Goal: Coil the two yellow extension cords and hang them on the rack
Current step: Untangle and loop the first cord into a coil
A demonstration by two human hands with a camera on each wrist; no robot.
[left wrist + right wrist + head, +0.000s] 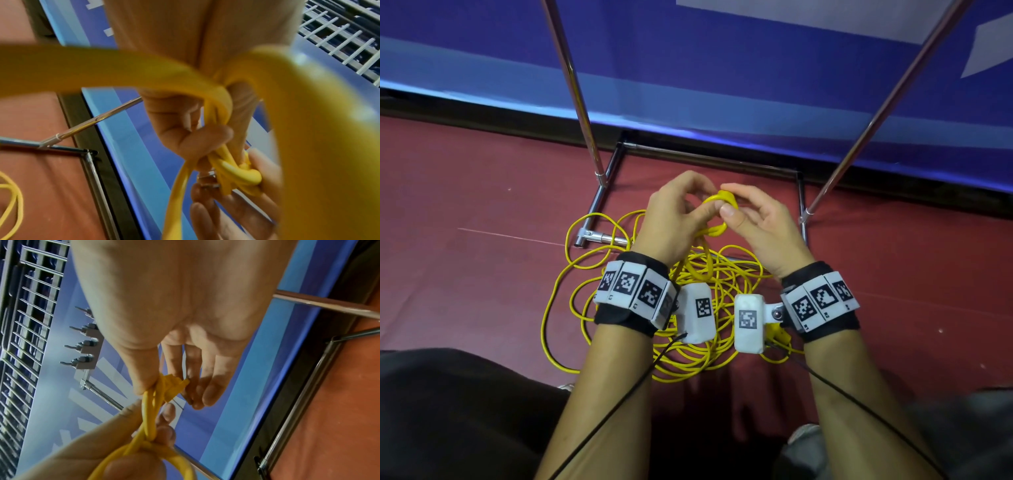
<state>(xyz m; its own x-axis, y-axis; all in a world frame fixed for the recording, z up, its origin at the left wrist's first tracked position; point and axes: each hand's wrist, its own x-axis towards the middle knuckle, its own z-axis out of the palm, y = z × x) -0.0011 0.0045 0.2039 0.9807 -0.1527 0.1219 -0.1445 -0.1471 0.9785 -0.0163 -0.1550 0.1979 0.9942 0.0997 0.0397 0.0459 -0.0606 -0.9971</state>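
Red floor point(482, 192), cords barely started.
Both hands pinched a knotted cord point(717, 216) at 12 o'clock; rack point(577, 89) bare.

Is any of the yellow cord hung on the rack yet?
No: in the head view the yellow cord lies in a loose tangle on the floor at the rack base, one knotted part held up by both hands.
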